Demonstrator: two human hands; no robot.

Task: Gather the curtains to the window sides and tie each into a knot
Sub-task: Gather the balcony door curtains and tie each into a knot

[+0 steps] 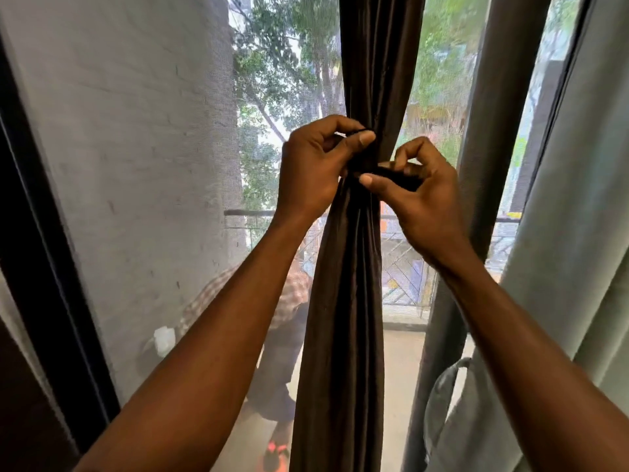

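Observation:
A dark brown curtain (343, 301) hangs bunched into a narrow column in the middle of the window. At about mid-height a dark tie band (391, 175) wraps around it. My left hand (313, 168) pinches one end of the band at the curtain's left side, thumb and forefinger closed on it. My right hand (422, 199) pinches the other end at the curtain's right side. Both hands sit close together against the gathered cloth. A grey-green curtain (571, 233) hangs at the right window side.
A mesh screen (153, 165) covers the window, with a dark frame (44, 233) at the left. Behind the screen are a balcony railing (401, 267), trees, and a crouching person in a checked shirt (289, 298). A grey strip (442, 403) hangs by the right curtain.

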